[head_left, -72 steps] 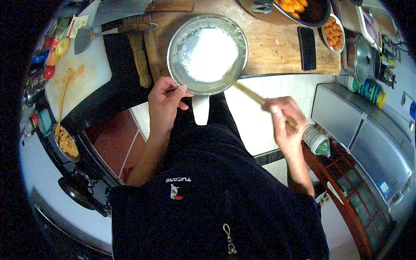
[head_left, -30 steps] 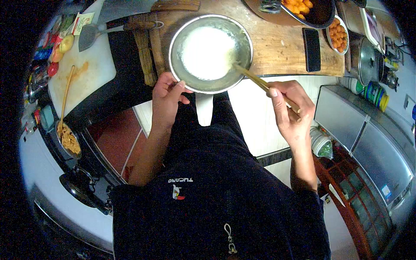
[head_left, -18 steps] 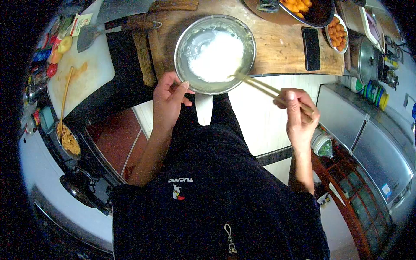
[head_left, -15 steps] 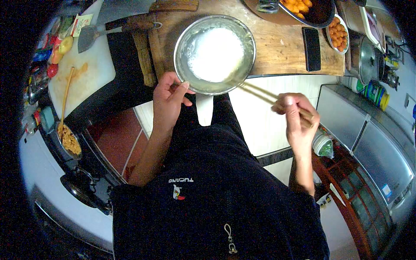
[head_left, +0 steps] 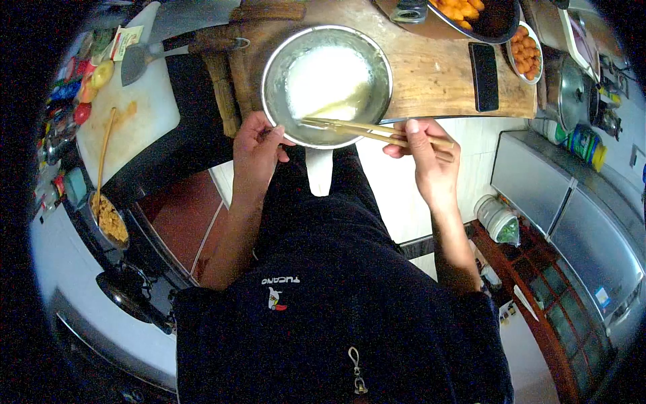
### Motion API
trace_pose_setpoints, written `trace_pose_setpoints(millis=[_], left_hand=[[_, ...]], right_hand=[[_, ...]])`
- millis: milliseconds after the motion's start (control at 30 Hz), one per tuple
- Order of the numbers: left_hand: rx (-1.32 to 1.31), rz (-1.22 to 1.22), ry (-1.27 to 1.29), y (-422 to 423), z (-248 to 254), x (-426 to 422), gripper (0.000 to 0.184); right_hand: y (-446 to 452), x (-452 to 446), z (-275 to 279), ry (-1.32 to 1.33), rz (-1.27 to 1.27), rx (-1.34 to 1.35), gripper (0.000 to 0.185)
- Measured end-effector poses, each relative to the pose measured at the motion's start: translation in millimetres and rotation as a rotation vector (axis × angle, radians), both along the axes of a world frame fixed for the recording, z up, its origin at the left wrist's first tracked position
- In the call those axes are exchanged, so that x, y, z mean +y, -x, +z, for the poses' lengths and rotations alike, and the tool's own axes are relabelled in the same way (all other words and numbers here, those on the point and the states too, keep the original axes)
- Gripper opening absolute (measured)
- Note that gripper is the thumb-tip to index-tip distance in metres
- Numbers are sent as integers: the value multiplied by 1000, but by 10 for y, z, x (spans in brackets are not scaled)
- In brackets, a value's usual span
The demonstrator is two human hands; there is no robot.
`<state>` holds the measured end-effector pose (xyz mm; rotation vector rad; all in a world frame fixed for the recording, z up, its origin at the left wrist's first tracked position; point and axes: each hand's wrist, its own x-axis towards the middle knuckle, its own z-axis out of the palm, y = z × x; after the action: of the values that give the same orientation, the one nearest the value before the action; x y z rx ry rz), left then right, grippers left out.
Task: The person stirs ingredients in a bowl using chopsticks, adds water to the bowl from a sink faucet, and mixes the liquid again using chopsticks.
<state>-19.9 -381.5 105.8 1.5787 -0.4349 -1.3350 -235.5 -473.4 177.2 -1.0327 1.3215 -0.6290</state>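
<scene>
A round metal bowl (head_left: 385, 87) stands at the front edge of the wooden board, with a bright white batter-like mixture (head_left: 326, 84) inside. My left hand (head_left: 258, 145) pinches the bowl's rim at its lower left, thumb on the edge. In my right hand (head_left: 434, 149) is a pair of chopsticks (head_left: 367, 129), slanting left over the near rim. Their tips are inside the bowl, in the near part of the mixture. The glare hides the mixture's texture.
A black phone (head_left: 484, 77) lies right of the bowl, near a white dish of orange balls (head_left: 525, 54). Behind is a dark pan (head_left: 494, 23) with orange pieces. At left are a cleaver (head_left: 134, 64), a white cutting board (head_left: 145, 108) and a bowl of crumbly food (head_left: 112, 222).
My right hand has moved left and slightly up, carrying the chopstick tips from the bowl's near rim into the mixture. The bowl has shifted slightly left; my left hand still grips its rim.
</scene>
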Motion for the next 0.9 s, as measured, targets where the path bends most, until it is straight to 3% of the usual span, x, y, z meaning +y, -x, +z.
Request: trace_pose_setpoints(millis=[100, 233, 333, 367, 500, 633, 733, 800, 900], left_hand=[[19, 7, 14, -23, -24, -7, 8], [23, 8, -16, -47, -80, -9, 8], [53, 29, -28, -67, -67, -18, 8], [68, 37, -28, -63, -57, -22, 8], [153, 155, -87, 108, -42, 19, 11], [261, 150, -37, 212, -140, 105, 14], [176, 105, -35, 124, -84, 52, 11], [129, 49, 14, -16, -160, 94, 10], [219, 76, -2, -59, -117, 76, 9]], right_hand=[[100, -98, 38, 24, -17, 100, 21], [-55, -2, -52, 6, 69, -46, 17], [-40, -77, -86, 352, 101, 180, 13], [-30, -102, -1, 354, 66, 228, 11], [35, 4, -82, 392, 286, 160, 8], [-251, 54, -145, 743, 402, 161, 11], [-216, -18, -189, 813, 333, 224, 11], [-160, 41, -40, 704, 337, 177, 11], [-172, 28, 156, 701, 372, 102, 10]])
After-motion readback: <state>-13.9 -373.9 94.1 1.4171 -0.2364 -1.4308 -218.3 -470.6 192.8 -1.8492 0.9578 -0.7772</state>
